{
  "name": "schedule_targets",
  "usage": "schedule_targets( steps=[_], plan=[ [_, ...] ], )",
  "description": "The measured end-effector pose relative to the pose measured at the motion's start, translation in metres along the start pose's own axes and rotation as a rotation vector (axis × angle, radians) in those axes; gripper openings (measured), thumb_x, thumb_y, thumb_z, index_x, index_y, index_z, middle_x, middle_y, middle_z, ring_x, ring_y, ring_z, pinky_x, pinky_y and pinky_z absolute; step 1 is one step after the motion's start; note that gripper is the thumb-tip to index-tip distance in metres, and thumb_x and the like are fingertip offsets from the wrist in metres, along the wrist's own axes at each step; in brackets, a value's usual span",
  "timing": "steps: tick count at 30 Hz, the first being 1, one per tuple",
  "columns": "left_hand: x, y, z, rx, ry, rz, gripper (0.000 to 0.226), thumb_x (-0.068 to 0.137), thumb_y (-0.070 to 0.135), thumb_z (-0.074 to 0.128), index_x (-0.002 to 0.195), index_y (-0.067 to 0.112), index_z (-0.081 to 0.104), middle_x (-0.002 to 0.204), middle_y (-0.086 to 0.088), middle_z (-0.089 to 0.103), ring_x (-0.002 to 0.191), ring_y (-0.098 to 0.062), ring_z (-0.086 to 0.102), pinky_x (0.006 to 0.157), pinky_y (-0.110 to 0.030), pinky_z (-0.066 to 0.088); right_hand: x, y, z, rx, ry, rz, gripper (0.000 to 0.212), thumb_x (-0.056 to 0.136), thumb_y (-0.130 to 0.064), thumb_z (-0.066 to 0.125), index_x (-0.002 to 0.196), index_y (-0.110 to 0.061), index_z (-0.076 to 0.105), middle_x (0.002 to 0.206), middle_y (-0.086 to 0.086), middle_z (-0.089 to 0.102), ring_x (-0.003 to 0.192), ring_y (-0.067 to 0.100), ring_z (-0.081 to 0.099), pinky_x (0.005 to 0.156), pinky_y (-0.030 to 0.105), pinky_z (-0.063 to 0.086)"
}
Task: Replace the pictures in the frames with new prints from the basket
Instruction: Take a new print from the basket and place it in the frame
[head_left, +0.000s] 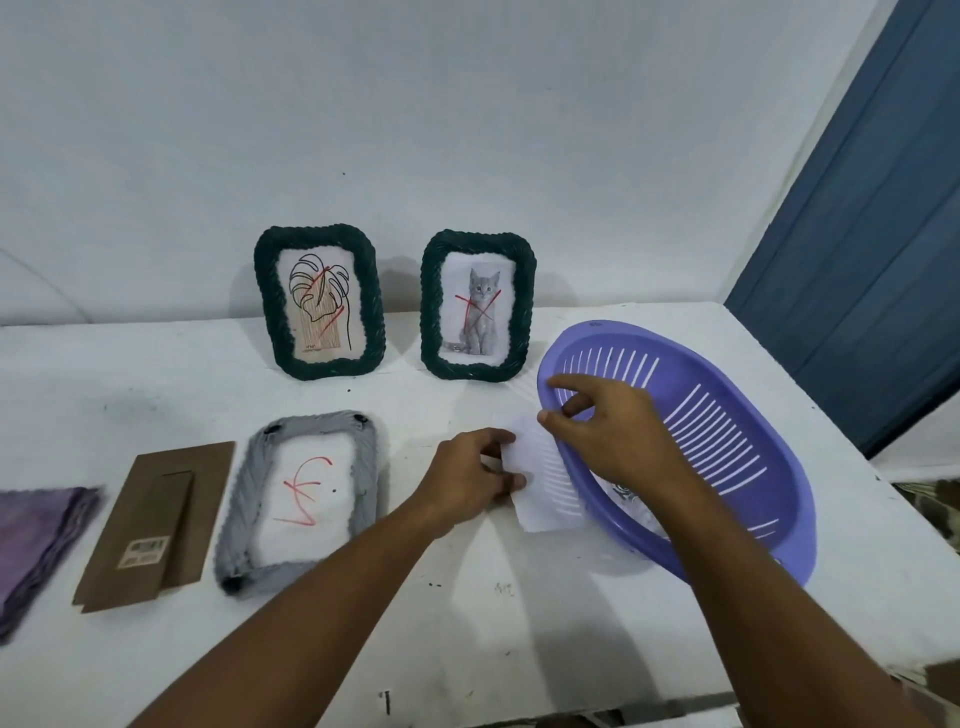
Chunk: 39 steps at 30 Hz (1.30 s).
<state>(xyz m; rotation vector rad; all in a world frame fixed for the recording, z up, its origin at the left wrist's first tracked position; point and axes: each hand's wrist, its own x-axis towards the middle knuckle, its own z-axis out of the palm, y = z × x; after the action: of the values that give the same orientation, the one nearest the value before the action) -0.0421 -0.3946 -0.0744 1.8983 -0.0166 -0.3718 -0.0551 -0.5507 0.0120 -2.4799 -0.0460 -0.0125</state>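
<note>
— Where is the print?
— The white print (540, 483) is held blank side up over the near-left rim of the basket (748, 395), partly above the worktop (519, 613). Both hands are on it.
— How do the hands grip it?
— The left hand (467, 480) pinches its left edge between thumb and curled fingers. The right hand (608, 431) pinches its top edge with thumb and a finger, while the index finger points straight out to the left above the rim.
— And the basket?
— Purple, oval, slotted, on the right of the worktop. Another print (623, 491) with a dark pattern lies inside it, mostly hidden by the right arm.
— The frames?
— A grey frame (301, 499) lies face down just left of the left hand, with white paper marked in red showing in its opening. Its brown backing (156, 525) lies beside it, further left. Two green frames stand upright against the wall: the leaf frame (319, 301) on the left, the cat frame (478, 304) on the right, near the basket. Both pictures carry red crosses.
— Anything else?
— A purple cloth (36, 540) at the far left edge.
</note>
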Motion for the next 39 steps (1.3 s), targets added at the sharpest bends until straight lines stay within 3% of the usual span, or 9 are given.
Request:
schedule_targets(
  steps=[4,9,12,15,19,21,28,34,39],
  plan=[
    [0.000,0.001,-0.003,0.023,-0.019,0.026,0.058,0.078,0.009,0.076,0.130,0.018,0.052,0.106,-0.005,0.061,0.059,-0.018,0.062,0.050,-0.015,0.049,-0.002,-0.001,0.007,0.006,-0.010,0.019,0.047,0.089,-0.038,0.061,0.133,-0.025,0.052,0.111,-0.001,0.069,0.103,0.018,0.059,0.089,0.031,0.044],
    [0.004,0.003,-0.010,0.205,-0.012,0.104,0.057,0.081,0.011,0.073,0.133,0.019,0.050,0.103,-0.006,0.057,0.058,-0.019,0.061,0.050,-0.021,0.050,0.002,0.016,-0.001,0.141,0.031,0.100,0.040,0.089,-0.041,0.059,0.124,-0.021,0.057,0.106,0.004,0.067,0.072,0.020,0.069,0.069,0.034,0.059],
    [0.008,0.007,-0.018,0.387,0.081,0.181,0.046,0.087,0.017,0.065,0.131,0.021,0.051,0.113,-0.008,0.058,0.077,-0.018,0.062,0.063,-0.023,0.049,0.015,0.046,-0.016,-0.172,-0.049,0.218,0.043,0.088,-0.041,0.060,0.120,-0.011,0.056,0.113,0.010,0.064,0.083,0.023,0.064,0.079,0.036,0.054],
    [0.006,0.026,-0.017,0.276,0.164,0.294,0.038,0.092,0.032,0.056,0.130,0.025,0.052,0.112,-0.004,0.058,0.083,-0.015,0.059,0.074,-0.030,0.053,0.020,0.063,-0.020,-0.489,-0.268,0.309,0.053,0.084,-0.037,0.068,0.124,-0.005,0.054,0.120,0.013,0.063,0.101,0.027,0.062,0.087,0.032,0.049],
    [0.001,0.050,-0.005,0.227,0.160,0.417,0.044,0.089,0.039,0.058,0.131,0.029,0.051,0.117,0.004,0.049,0.088,-0.009,0.059,0.074,-0.015,0.050,0.022,0.068,-0.011,-0.592,-0.324,0.315,0.061,0.077,-0.036,0.075,0.125,-0.006,0.055,0.122,0.010,0.063,0.106,0.026,0.061,0.095,0.034,0.049],
    [0.002,0.051,0.000,0.283,0.140,0.426,0.044,0.087,0.038,0.061,0.129,0.024,0.055,0.122,0.002,0.047,0.094,-0.013,0.059,0.080,-0.018,0.051,0.024,0.072,-0.007,-0.625,-0.300,0.308,0.062,0.075,-0.038,0.077,0.124,-0.007,0.055,0.120,0.010,0.063,0.106,0.026,0.061,0.094,0.034,0.049],
    [0.004,0.047,0.004,0.333,0.164,0.409,0.044,0.084,0.039,0.064,0.124,0.020,0.060,0.126,0.002,0.047,0.094,-0.014,0.059,0.077,-0.019,0.050,0.027,0.085,-0.006,-0.549,-0.143,0.352,0.068,0.070,-0.028,0.082,0.125,-0.004,0.048,0.120,0.013,0.061,0.107,0.030,0.060,0.090,0.036,0.049],
    [0.002,0.050,0.004,0.430,0.172,0.427,0.045,0.085,0.041,0.062,0.125,0.019,0.060,0.127,0.002,0.047,0.109,-0.016,0.052,0.090,-0.026,0.048,0.029,0.089,-0.011,-0.542,-0.088,0.324,0.031,0.084,-0.020,0.067,0.109,-0.004,0.058,0.111,0.014,0.063,0.099,0.030,0.061,0.078,0.032,0.048],
    [-0.002,0.060,0.006,0.503,0.241,0.620,0.025,0.090,0.028,0.061,0.111,0.017,0.066,0.108,0.001,0.060,0.099,-0.009,0.049,0.085,-0.019,0.041,0.026,0.069,-0.040,0.061,-0.122,0.334,0.023,0.083,-0.026,0.070,0.087,-0.005,0.064,0.088,0.015,0.069,0.081,0.031,0.066,0.070,0.037,0.050]
  ],
)
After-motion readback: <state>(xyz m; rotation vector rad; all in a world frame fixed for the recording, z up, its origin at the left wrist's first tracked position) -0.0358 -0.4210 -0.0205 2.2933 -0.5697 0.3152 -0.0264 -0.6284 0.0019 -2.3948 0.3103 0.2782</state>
